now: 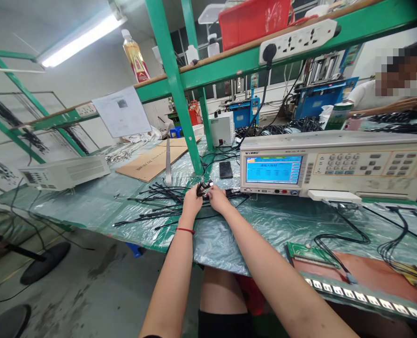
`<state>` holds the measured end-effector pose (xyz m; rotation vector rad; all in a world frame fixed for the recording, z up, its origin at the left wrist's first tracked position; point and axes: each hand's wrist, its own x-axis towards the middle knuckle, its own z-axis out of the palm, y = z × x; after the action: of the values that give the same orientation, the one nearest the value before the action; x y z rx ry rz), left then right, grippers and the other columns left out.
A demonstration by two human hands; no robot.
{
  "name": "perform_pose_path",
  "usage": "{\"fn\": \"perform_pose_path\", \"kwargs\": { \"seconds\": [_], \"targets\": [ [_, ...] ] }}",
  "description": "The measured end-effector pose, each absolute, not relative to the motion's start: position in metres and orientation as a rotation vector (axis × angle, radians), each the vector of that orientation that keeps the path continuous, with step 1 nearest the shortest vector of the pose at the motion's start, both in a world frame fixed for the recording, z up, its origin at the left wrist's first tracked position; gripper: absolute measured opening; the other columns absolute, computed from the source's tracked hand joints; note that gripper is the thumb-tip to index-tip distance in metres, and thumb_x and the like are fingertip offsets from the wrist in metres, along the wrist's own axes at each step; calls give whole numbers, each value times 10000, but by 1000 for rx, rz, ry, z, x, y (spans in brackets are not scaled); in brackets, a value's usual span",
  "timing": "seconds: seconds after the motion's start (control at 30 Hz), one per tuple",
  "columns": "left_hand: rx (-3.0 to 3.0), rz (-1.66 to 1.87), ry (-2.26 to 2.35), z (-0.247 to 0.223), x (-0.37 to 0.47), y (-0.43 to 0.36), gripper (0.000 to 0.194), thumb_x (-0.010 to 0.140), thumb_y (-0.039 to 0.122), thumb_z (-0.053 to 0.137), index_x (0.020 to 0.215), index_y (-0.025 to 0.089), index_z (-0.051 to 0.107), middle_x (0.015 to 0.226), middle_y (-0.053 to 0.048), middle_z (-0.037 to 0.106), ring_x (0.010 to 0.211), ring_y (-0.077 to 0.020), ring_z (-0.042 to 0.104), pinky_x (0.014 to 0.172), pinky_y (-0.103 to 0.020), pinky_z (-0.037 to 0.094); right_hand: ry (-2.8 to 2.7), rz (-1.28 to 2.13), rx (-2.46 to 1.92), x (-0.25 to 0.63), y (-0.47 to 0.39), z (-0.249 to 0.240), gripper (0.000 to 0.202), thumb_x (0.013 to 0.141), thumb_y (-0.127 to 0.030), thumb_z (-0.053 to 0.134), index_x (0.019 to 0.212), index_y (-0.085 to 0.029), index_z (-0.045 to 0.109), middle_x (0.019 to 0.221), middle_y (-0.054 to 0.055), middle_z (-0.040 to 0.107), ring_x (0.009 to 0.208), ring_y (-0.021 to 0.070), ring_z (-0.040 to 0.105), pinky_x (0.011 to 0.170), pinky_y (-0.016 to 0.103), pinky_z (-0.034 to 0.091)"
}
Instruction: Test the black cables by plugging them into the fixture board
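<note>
Both my hands meet over the bench, close to the foot of a green post. My left hand (192,203) is closed around the connector ends of several black cables (204,188). Close beside it, my right hand (218,198) has its fingers pinched at the same connector ends. A loose bundle of black cables (148,218) fans out to the left on the plastic-covered bench. Just beyond my hands lies a black phone (225,170). To the right stands a tester (271,171) with a lit blue screen.
A steel ruler (168,164) and flattened cardboard (145,164) lie at the back left. A green circuit board (314,256) with wires sits at the front right. The green shelf post (183,108) rises ahead. A person (366,94) sits across the bench.
</note>
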<state>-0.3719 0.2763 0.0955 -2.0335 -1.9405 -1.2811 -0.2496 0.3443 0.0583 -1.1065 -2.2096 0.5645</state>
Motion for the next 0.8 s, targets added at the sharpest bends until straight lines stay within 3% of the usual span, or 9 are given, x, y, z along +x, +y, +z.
{"fn": "perform_pose_path", "kwargs": {
  "seconds": [0.27,0.43,0.53,0.67,0.8],
  "targets": [
    [-2061,-1288,-1921,96,-372,276,304,804,-21,508,934,184,691,875,-84,749,834,-243,706,741,-289,512,-1859,740,-1050,-249,358,52,192,875,-149,585,887,-206,768,1032,62,744,1035,241,667,972,343,466],
    [-2068,-1324,-1887,96,-372,276,287,804,-23,506,909,182,678,845,-81,737,799,-242,696,713,-291,498,-1612,892,-950,-250,361,47,294,782,-101,613,1046,-179,715,913,35,752,866,198,714,879,309,542],
    [-2060,-1371,-1852,96,-372,276,258,826,-8,508,904,185,661,852,-74,727,802,-229,684,720,-288,494,-1483,938,-885,-249,361,48,233,754,-120,619,963,-188,699,866,34,745,828,206,714,871,339,556],
    [-2021,-1460,-1814,97,-373,278,96,874,121,601,936,183,639,867,-66,708,784,-212,660,718,-290,501,-1355,979,-744,-249,357,57,136,789,-251,639,905,-191,676,943,66,744,899,222,709,901,357,553],
    [-2019,-1515,-1780,96,-374,281,112,844,135,656,942,189,653,906,-61,707,833,-212,657,771,-301,511,-1357,1057,-613,-252,353,69,370,867,-458,614,1101,-173,649,1069,98,733,1010,225,699,923,343,550]
  ]
}}
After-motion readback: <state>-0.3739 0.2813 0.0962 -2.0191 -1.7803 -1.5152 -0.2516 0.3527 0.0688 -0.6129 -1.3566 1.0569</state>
